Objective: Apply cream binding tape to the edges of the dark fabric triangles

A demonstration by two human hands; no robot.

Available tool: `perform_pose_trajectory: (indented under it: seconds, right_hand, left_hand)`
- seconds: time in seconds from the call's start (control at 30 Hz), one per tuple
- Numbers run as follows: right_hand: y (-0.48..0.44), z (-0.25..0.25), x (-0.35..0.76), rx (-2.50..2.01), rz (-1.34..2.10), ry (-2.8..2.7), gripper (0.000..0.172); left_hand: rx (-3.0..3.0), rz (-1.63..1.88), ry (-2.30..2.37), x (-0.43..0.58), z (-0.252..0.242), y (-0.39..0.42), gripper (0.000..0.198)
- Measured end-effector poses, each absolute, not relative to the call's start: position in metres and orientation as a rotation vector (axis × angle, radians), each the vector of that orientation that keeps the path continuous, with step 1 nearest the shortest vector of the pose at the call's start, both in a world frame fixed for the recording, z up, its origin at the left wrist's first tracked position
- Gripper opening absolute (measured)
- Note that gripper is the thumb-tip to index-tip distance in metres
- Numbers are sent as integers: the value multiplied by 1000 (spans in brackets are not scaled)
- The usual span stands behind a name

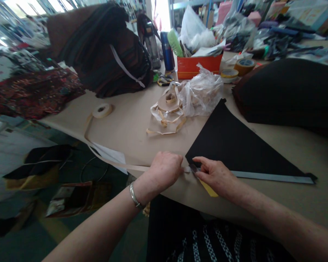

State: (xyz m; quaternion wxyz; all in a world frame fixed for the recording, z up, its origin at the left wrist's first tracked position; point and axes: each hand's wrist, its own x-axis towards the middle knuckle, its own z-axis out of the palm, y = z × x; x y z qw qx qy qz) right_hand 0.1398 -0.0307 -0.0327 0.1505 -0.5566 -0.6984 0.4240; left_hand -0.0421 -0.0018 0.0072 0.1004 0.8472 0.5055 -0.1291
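My left hand (166, 168), with a silver bracelet at its wrist, is closed on a pale tape (138, 167). That tape runs left along the table edge to a roll (102, 110). Right beside it, my right hand (213, 175) holds a small tool with a yellow handle (209, 189), its dark end at the tape and the left corner of a black triangular fabric piece (235, 145). A light grey strip (273, 177) lies along the fabric's near edge and passes under my right hand. What my left fingers cover is hidden.
Behind lie a tangled tape roll (168, 105), a clear plastic bag (202, 92) and an orange box (198, 65). Dark fabric stacks stand at back left (98, 51) and right (287, 94). Scissors (165, 80) and yellow tape rolls (244, 64) lie farther back. The table (131, 131) ends near me.
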Motion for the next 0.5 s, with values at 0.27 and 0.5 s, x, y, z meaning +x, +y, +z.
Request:
perform_pose_trajectory:
  seconds: [0.27,0.5]
  right_hand:
    - [-37,-37,136,-1612,978,-2188,36]
    - [-47,-47,135,-1648,759,-2327,25]
  left_hand:
    - [2502,-409,1459,-40,5,2,21]
    - [2428,-408,1274,-30,34,-17,21]
